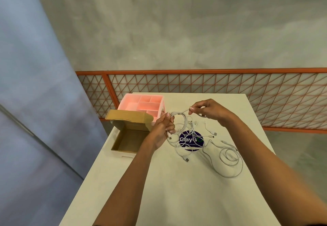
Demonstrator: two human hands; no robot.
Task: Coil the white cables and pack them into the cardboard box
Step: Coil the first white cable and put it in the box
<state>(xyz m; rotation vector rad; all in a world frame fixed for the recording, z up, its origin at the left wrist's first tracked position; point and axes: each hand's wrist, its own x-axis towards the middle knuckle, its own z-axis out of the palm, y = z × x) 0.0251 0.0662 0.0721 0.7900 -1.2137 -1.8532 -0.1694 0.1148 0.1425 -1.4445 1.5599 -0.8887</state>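
White table (159, 181), left hand (161, 130) and right hand (210, 110) clamped on coiled cable (178, 113), pink organiser (146, 104) behind cardboard box (123, 141)

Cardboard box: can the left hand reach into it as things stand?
Probably yes. The cardboard box sits open just beside the left hand, lid folded back, nothing between them; the hand does hold the cable coil.

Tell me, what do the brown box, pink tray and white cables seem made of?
Cardboard box: matte tan paperboard, creased fold-up lid. Pink tray: probably moulded plastic, smooth, thin dividers. White cables: flexible plastic-looking sheath, metal-looking plug tips.
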